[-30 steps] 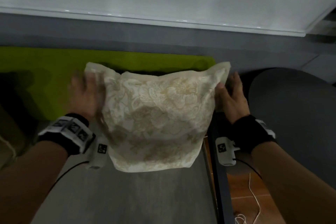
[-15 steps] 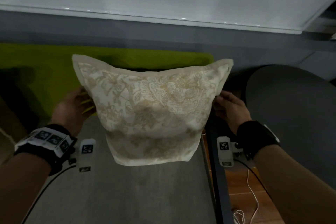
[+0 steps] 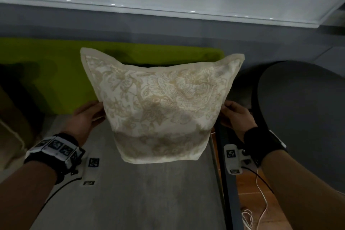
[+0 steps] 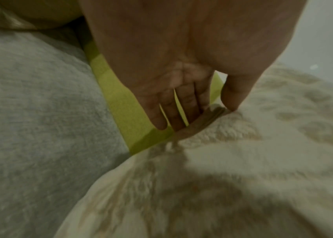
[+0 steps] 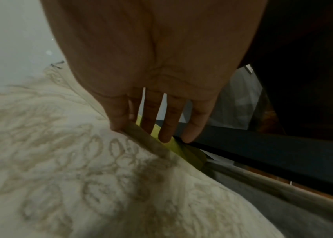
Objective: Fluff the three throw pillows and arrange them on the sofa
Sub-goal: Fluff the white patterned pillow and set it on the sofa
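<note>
A cream pillow [image 3: 160,106] with beige floral embroidery hangs upright above the grey sofa seat [image 3: 149,196], held by its two sides. My left hand [image 3: 99,112] pinches the pillow's left edge; in the left wrist view the thumb lies on the seam [image 4: 208,116] and the fingers [image 4: 173,117] run straight behind it. My right hand [image 3: 226,112] pinches the right edge the same way, thumb on the flange [image 5: 147,141], fingers [image 5: 169,122] stretched behind. An olive-gold cushion [image 4: 19,14] lies at the far left. A third pillow is not in view.
A long lime-green cushion [image 3: 56,73] leans along the sofa back behind the pillow. To the right stand a dark frame rail [image 3: 229,192] and a round dark table [image 3: 302,117]. White cables [image 3: 261,201] trail over the wooden floor between them.
One second ago both hands were pressed in against the pillow's sides. They have since slid lower and apart, and the pillow now stands wider with both top corners up.
</note>
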Demonstrator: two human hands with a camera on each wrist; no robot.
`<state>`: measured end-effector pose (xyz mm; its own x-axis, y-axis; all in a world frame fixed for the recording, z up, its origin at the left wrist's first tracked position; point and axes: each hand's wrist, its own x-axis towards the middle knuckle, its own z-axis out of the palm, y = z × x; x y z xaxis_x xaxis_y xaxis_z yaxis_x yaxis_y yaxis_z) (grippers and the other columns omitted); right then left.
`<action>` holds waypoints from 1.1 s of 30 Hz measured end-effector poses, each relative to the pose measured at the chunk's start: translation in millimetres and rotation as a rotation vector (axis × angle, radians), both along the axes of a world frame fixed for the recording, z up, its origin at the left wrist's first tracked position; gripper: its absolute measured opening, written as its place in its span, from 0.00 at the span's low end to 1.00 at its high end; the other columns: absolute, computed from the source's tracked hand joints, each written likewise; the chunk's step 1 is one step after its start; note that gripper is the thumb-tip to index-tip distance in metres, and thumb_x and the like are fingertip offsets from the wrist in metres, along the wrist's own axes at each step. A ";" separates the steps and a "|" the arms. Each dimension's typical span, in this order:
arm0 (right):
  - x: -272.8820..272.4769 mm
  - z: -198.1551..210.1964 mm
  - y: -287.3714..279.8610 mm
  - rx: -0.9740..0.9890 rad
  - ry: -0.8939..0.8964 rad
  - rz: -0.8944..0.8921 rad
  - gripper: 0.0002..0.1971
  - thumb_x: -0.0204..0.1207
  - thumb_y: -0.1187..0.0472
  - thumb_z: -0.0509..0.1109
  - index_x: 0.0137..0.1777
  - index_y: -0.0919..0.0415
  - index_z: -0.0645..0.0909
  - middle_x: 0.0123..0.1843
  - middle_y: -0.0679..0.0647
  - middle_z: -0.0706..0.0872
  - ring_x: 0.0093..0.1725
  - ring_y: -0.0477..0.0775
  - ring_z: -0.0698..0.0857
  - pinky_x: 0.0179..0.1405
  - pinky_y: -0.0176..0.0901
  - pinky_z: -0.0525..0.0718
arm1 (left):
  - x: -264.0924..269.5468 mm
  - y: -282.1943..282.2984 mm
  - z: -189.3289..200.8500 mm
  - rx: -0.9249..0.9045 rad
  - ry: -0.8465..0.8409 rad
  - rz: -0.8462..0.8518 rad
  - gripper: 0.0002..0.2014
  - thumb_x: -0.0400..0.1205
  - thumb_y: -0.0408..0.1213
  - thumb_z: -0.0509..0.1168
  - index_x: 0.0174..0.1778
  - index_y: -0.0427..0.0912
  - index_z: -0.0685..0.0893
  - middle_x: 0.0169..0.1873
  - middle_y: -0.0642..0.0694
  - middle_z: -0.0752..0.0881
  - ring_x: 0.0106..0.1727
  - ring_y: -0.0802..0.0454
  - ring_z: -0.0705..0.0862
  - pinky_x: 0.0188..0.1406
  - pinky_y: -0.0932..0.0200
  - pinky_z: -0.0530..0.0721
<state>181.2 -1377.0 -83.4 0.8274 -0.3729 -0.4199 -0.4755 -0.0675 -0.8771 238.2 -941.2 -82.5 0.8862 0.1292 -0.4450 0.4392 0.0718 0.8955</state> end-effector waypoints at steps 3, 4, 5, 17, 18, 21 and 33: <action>-2.4 -5.5 -6.8 -0.186 -0.012 -0.006 0.10 0.73 0.42 0.81 0.45 0.45 0.90 0.48 0.52 0.94 0.55 0.60 0.93 0.62 0.62 0.91 | -9.9 0.7 -11.0 0.095 -0.037 -0.002 0.09 0.89 0.38 0.64 0.46 0.37 0.83 0.53 0.37 0.89 0.54 0.44 0.88 0.60 0.52 0.86; -2.8 -7.9 -10.9 -0.278 0.003 -0.031 0.08 0.75 0.43 0.79 0.45 0.44 0.90 0.47 0.49 0.94 0.53 0.58 0.93 0.60 0.61 0.91 | -11.5 1.1 -14.2 0.129 -0.057 0.035 0.10 0.88 0.40 0.65 0.44 0.38 0.83 0.49 0.36 0.89 0.51 0.44 0.89 0.59 0.50 0.86; -2.5 -9.3 -14.1 -0.341 0.021 -0.052 0.07 0.76 0.43 0.77 0.46 0.44 0.89 0.47 0.48 0.94 0.52 0.56 0.92 0.59 0.61 0.91 | -12.2 1.0 -16.3 0.157 -0.067 0.074 0.11 0.88 0.41 0.66 0.43 0.39 0.83 0.46 0.36 0.89 0.50 0.44 0.89 0.59 0.48 0.86; -21.0 63.7 73.1 -1.028 -0.765 0.270 0.21 0.83 0.58 0.72 0.74 0.58 0.75 0.73 0.62 0.81 0.72 0.65 0.79 0.73 0.67 0.77 | -26.3 -38.2 60.2 0.806 -0.879 -0.074 0.16 0.86 0.42 0.62 0.70 0.57 0.74 0.68 0.50 0.77 0.73 0.52 0.75 0.77 0.55 0.69; -18.2 68.5 89.9 -1.117 -0.824 0.460 0.24 0.81 0.57 0.72 0.77 0.56 0.74 0.76 0.63 0.80 0.76 0.66 0.76 0.76 0.72 0.72 | -29.2 -55.8 69.1 0.863 -1.021 -0.215 0.17 0.86 0.40 0.62 0.71 0.48 0.77 0.72 0.46 0.77 0.75 0.49 0.74 0.79 0.53 0.68; 4.7 68.9 129.2 -1.170 -0.668 0.803 0.27 0.86 0.43 0.63 0.84 0.49 0.69 0.86 0.55 0.71 0.88 0.61 0.63 0.86 0.75 0.54 | -15.2 -101.9 74.1 1.046 -1.071 -0.616 0.23 0.89 0.44 0.54 0.77 0.37 0.76 0.78 0.37 0.76 0.81 0.39 0.71 0.83 0.40 0.65; 78.2 126.8 -1.9 -1.110 -0.079 0.556 0.23 0.77 0.32 0.65 0.64 0.45 0.85 0.65 0.52 0.89 0.69 0.62 0.85 0.77 0.70 0.72 | 78.7 -12.6 135.1 1.247 -0.448 -0.802 0.28 0.79 0.68 0.60 0.58 0.49 0.87 0.54 0.42 0.89 0.55 0.40 0.86 0.52 0.52 0.77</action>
<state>259.4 -1378.9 43.4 0.9954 -0.0853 -0.0431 -0.0932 -0.9658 -0.2417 317.0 -953.8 52.5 0.9288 -0.3543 -0.1083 -0.3153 -0.9095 0.2709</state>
